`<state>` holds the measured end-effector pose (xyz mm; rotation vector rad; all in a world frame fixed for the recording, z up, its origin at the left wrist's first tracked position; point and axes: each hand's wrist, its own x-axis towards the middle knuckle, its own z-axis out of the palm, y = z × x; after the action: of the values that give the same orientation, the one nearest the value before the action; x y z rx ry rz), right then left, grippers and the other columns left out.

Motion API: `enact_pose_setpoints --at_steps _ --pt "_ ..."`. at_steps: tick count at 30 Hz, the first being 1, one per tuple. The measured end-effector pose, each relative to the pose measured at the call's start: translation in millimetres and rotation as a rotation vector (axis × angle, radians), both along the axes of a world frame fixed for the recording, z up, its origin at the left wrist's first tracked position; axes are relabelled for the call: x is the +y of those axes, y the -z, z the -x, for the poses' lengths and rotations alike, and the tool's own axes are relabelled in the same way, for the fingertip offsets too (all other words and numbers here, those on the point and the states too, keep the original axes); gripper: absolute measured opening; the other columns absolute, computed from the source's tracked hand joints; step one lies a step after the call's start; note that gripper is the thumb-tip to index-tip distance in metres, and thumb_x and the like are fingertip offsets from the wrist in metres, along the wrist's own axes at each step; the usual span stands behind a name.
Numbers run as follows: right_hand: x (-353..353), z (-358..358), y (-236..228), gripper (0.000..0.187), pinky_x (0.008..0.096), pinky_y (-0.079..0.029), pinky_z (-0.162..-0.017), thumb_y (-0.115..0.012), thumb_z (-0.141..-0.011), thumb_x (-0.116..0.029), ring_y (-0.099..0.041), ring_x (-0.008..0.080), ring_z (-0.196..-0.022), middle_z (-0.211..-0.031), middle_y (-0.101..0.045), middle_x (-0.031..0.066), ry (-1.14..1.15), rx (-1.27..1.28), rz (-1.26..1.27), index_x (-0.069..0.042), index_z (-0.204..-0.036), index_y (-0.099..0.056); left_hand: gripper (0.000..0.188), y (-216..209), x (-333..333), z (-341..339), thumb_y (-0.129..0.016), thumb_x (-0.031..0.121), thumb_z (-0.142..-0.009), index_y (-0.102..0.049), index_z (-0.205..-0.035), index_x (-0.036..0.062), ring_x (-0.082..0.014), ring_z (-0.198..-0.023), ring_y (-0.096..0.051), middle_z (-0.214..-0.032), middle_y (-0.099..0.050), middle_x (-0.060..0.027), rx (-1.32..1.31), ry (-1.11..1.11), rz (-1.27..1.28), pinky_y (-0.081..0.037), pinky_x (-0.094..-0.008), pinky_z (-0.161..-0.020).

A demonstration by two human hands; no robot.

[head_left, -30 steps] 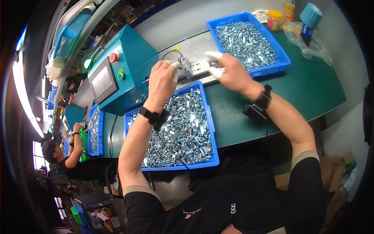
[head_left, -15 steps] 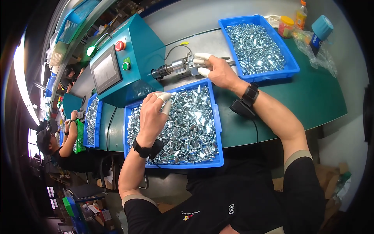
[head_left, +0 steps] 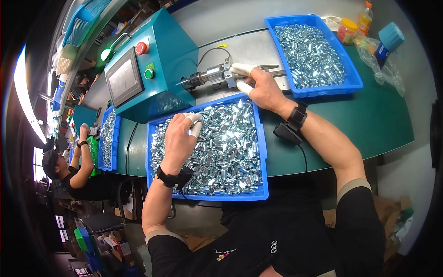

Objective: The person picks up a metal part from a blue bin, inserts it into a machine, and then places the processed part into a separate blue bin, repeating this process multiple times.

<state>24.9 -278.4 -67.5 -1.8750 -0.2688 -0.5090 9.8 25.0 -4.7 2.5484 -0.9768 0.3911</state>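
Shiny metal bits fill the near blue bin, which sits right in front of the person so both hands can reach it w/o stretching. The left hand rests on top of the pile, palm down, with white caps on its fingertips. Its fingers are curled down into the bits. It may be pinching one, but the pics don't show that, so can't tell if it has hold of anything.

The right hand is up past the bin, at the silver tool head that sticks out of the teal machine. It also wears white caps. Thumb and pointer are pressed close together at the silver block on the end of the tool. A small bit could be between them, but it's too tiny to see. The caps prob. keep the fingers safe from sharp edges.

Both wrists have black bands, and a black box with a cord lies on the green table next to the right wrist.

A 2nd blue bin of the same shiny bits sits just to the right of the tool, close enough for a short reach. Behind it are a blue-cap bottle and an orange-lid jar.

On the left, another person works at their own blue bin, well apart.
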Motion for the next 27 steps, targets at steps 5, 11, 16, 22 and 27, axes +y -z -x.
enact_pose_setpoints --at_steps 5,11,16,22,27 --pt "-1.0 -3.1 2.8 0.055 0.0338 -0.059 -0.098 -0.073 -0.096 -0.008 -0.075 0.0231 -0.110 -0.138 -0.075 0.0144 0.020 0.004 0.035 -0.006 -0.150 -0.063 0.020 0.6 -0.1 -0.8 -0.080 0.004 -0.091 -0.078 -0.111 0.0035 -0.0332 -0.106 -0.071 -0.108 -0.078 -0.0124 -0.018 0.015 -0.021 -0.056 -0.0399 -0.091" --pt "1.4 1.7 -5.2 0.056 0.0338 -0.058 -0.098 -0.073 -0.096 -0.010 -0.075 0.0225 -0.107 -0.137 -0.076 0.0143 -0.002 0.024 0.025 -0.006 -0.151 -0.063 0.019 2.6 -1.3 -3.4 -0.080 0.005 -0.092 -0.078 -0.111 0.0038 -0.0332 -0.104 -0.071 -0.107 -0.077 -0.0126 0.000 0.008 -0.015 -0.056 -0.0412 -0.090" --pt "1.4 1.0 -7.3 0.057 0.0337 -0.058 -0.098 -0.074 -0.096 -0.011 -0.075 0.0219 -0.104 -0.136 -0.076 0.0146 -0.021 0.030 -0.002 -0.006 -0.151 -0.063 0.021 1.4 -12.3 -9.1 -0.081 0.006 -0.091 -0.078 -0.111 0.0034 -0.0335 -0.102 -0.070 -0.105 -0.077 -0.0128 -0.002 0.025 -0.004 -0.055 -0.0422 -0.088" --pt "0.6 -0.4 -4.5 0.056 0.0336 -0.058 -0.098 -0.074 -0.096 -0.011 -0.074 0.0215 -0.104 -0.135 -0.076 0.0140 -0.009 0.011 -0.017 -0.007 -0.151 -0.063 0.022 7.2 -24.4 -16.8 -0.083 0.010 -0.090 -0.078 -0.110 0.0038 -0.0346 -0.099 -0.068 -0.101 -0.074 -0.0128 -0.033 0.023 -0.066 -0.055 -0.0437 -0.086" --pt "1.6 -0.1 -5.0 0.056 0.0334 -0.059 -0.097 -0.075 -0.095 -0.012 -0.074 0.0218 -0.105 -0.130 -0.077 0.0135 0.039 0.017 0.041 -0.006 -0.150 -0.063 0.020 17.5 -38.4 -24.9 -0.083 0.011 -0.088 -0.077 -0.106 0.0054 -0.0351 -0.096 -0.064 -0.097 -0.068 -0.0127 -0.132 0.001 -0.196 -0.053 -0.0452 -0.085"
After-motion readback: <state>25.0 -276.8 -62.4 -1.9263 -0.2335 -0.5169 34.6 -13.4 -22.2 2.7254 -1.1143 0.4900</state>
